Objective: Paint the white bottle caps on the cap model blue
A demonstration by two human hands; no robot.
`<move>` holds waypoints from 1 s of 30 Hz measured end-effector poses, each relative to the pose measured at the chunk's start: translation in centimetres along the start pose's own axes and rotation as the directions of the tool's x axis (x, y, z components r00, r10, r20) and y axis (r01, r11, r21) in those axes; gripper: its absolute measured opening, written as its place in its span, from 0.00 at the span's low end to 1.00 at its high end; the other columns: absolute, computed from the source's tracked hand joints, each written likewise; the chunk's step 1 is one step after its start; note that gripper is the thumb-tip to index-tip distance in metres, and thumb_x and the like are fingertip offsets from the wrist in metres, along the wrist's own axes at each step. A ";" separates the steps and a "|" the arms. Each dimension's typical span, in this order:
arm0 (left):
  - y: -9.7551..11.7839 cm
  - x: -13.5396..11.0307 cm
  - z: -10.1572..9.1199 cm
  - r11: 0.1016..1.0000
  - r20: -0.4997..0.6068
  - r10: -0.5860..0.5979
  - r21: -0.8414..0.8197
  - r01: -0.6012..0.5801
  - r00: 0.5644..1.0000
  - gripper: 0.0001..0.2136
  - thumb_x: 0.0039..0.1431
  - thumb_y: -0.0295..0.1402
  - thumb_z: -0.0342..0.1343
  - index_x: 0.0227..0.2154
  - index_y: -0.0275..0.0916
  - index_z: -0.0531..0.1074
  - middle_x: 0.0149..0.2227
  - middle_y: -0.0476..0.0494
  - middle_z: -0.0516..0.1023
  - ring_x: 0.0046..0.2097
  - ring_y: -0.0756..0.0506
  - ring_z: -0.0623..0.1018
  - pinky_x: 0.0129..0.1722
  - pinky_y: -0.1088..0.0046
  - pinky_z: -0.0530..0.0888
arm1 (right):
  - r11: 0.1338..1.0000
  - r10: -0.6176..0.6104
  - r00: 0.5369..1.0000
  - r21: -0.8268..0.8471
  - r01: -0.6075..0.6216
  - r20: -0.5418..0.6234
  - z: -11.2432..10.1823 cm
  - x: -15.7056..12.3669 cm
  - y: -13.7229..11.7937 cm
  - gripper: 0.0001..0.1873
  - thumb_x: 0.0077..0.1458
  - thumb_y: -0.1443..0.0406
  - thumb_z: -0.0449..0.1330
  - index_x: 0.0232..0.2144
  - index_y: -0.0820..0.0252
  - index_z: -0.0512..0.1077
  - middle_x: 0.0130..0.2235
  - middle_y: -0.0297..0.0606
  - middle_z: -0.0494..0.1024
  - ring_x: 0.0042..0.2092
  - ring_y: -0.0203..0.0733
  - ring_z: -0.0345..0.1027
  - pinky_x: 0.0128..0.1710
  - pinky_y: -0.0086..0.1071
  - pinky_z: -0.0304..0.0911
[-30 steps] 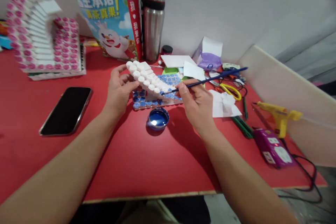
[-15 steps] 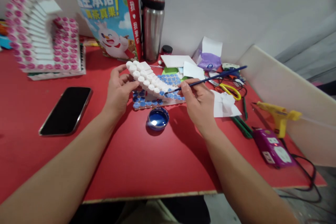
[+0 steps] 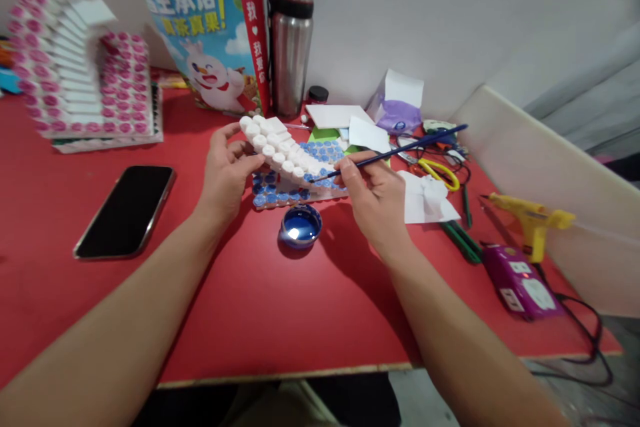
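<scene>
Pinching a blue-and-white model (image 3: 285, 155) by its white end in the left hand (image 3: 223, 172), just beyond the paint cup (image 3: 301, 246) on the table (image 3: 280, 320). Pinching a paintbrush (image 3: 400, 149) in the right hand (image 3: 375, 200), tip at blue discs (image 3: 327, 183).

Phone (image 3: 125, 211) flat at left on red tabletop (image 3: 240, 320); pink-and-white model (image 3: 43, 73) behind it. Printed bag (image 3: 200, 27) beside steel flask (image 3: 291, 53), both near wall (image 3: 425, 13). Right side: yellow-handled scissors (image 3: 443, 167), green cutter (image 3: 463, 242), yellow glue gun (image 3: 535, 219) just behind purple box (image 3: 517, 280).
</scene>
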State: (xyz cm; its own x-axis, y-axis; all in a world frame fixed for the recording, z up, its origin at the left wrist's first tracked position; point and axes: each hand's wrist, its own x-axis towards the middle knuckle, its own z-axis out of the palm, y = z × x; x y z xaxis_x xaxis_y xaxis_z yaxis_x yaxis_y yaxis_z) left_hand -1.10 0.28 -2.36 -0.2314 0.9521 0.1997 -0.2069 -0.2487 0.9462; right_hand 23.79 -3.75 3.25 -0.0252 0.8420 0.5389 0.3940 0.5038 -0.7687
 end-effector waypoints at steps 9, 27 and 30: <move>0.0 -0.1 0.2 1.000 -0.027 0.005 -0.007 -0.005 1.000 0.33 0.52 0.31 0.72 0.61 0.48 0.70 0.45 0.44 0.85 0.49 0.35 0.89 0.49 0.54 0.88 | 1.000 0.000 0.998 0.004 0.001 -0.067 -0.2 0.1 0.9 0.14 0.75 0.52 0.66 0.41 0.53 0.82 0.37 0.34 0.89 0.38 0.42 0.83 0.42 0.40 0.74; -0.1 0.0 0.2 1.000 -0.027 0.004 0.005 -0.004 1.000 0.35 0.50 0.32 0.71 0.62 0.46 0.69 0.44 0.45 0.83 0.45 0.37 0.87 0.50 0.54 0.86 | 0.998 0.057 0.998 0.039 -0.056 -0.025 -0.1 0.3 0.2 0.13 0.73 0.55 0.65 0.37 0.54 0.81 0.34 0.34 0.87 0.36 0.41 0.80 0.41 0.39 0.72; 0.0 0.0 0.3 1.000 -0.035 0.004 0.007 -0.004 0.999 0.35 0.50 0.32 0.71 0.62 0.46 0.70 0.44 0.44 0.82 0.45 0.37 0.87 0.50 0.54 0.86 | 0.996 0.065 0.996 0.065 -0.061 -0.055 -0.1 0.4 0.2 0.13 0.73 0.53 0.66 0.38 0.54 0.81 0.33 0.34 0.86 0.36 0.41 0.80 0.41 0.39 0.72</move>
State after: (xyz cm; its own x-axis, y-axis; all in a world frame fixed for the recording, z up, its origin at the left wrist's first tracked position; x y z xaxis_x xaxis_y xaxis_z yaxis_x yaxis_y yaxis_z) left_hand -0.86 0.33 -2.29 -0.2656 0.9443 0.1941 -0.1998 -0.2509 0.9472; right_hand 23.99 -3.35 3.36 0.0506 0.8610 0.5060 0.3346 0.4627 -0.8209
